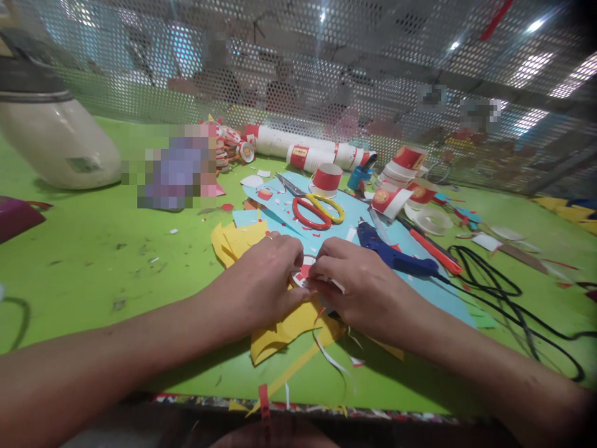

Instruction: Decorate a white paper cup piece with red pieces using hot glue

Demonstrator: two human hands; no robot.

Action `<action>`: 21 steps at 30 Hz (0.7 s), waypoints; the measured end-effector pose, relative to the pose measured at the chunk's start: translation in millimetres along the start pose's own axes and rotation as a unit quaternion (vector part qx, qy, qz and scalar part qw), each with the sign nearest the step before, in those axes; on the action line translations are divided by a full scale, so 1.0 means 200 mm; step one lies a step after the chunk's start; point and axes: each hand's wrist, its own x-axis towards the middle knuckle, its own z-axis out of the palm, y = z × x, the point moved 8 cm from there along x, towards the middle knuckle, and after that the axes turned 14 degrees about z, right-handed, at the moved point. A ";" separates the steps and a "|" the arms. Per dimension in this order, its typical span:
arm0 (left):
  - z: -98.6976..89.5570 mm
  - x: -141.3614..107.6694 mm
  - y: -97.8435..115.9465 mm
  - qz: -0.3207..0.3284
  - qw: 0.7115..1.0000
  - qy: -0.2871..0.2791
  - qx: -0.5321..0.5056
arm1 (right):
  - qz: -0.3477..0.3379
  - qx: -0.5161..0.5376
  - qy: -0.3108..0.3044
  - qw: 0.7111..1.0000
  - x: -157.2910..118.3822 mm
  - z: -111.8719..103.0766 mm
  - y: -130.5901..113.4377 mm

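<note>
Both hands meet over the table, fingers closed around a small round red-and-white paper piece (304, 271). My left hand (268, 283) pinches its left edge, and my right hand (352, 283) grips the right side, covering part of it. Beneath them lie crumpled yellow paper (284, 326) and a light blue sheet (448, 305). A thin white paper strip (333, 354) trails below my right hand. Just beyond the fingers are scissors (317, 211) with red and yellow handles. A blue glue gun (396, 254) rests right of my right hand.
Red-and-white paper cups (326, 179) stand farther back, some stacked in long rows (298, 140). A red utility knife (436, 249) and black cable (517, 305) lie at right. Left are a large cream-coloured appliance (56, 140) and paper scraps. A perforated metal screen (308, 68) closes the back.
</note>
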 end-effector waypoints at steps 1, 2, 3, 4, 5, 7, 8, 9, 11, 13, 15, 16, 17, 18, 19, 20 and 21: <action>0.00 0.00 0.00 0.000 1.000 -0.003 -0.002 | 0.006 0.006 0.000 1.000 0.00 0.00 0.01; 0.00 0.00 0.00 0.003 1.000 -0.004 -0.002 | 0.011 0.012 0.000 1.000 0.00 0.00 0.01; 0.01 0.00 0.00 0.005 1.000 -0.005 0.000 | 0.015 0.019 -0.001 1.000 0.00 0.00 0.02; 0.01 0.00 0.00 0.007 1.000 -0.005 0.002 | 0.019 0.025 -0.002 1.000 0.00 0.00 0.02; 0.01 0.00 0.00 0.009 1.000 -0.004 0.005 | 0.022 0.031 -0.001 0.999 0.00 0.00 0.02; 0.01 0.00 0.00 0.012 1.000 -0.003 0.005 | 0.030 0.042 -0.001 0.999 0.00 0.00 0.03; 0.01 0.00 0.00 0.013 1.000 -0.005 0.004 | 0.035 0.046 -0.001 0.998 0.01 0.00 0.03; 0.01 0.00 0.00 0.014 1.000 -0.007 0.004 | 0.041 0.048 -0.001 0.998 0.01 0.00 0.03; 0.01 0.00 0.00 0.016 1.000 -0.012 0.007 | 0.049 0.046 -0.004 0.998 0.02 0.00 0.04; 0.01 0.00 0.00 0.018 1.000 -0.016 0.014 | 0.052 0.044 -0.007 0.998 0.03 0.01 0.04; 0.02 0.00 0.00 0.021 0.999 -0.022 0.017 | 0.051 0.048 -0.006 0.998 0.04 0.00 0.04; 0.02 0.00 0.00 0.025 0.999 -0.026 0.015 | 0.049 0.052 -0.004 0.997 0.05 0.00 0.04; 0.03 0.00 0.01 0.028 0.999 -0.027 0.013 | 0.046 0.057 -0.001 0.997 0.05 0.00 0.04; 0.03 0.00 0.01 0.032 0.999 -0.027 0.011 | 0.044 0.060 0.002 0.997 0.05 0.00 0.04; 0.03 0.00 0.01 0.035 0.999 -0.026 0.009 | 0.043 0.063 0.003 0.997 0.05 0.00 0.04; 0.03 0.00 0.01 0.037 0.999 -0.024 0.009 | 0.042 0.066 0.002 0.997 0.05 0.00 0.04; 0.03 0.00 0.00 0.036 0.999 -0.021 0.009 | 0.041 0.067 0.001 0.997 0.05 0.00 0.04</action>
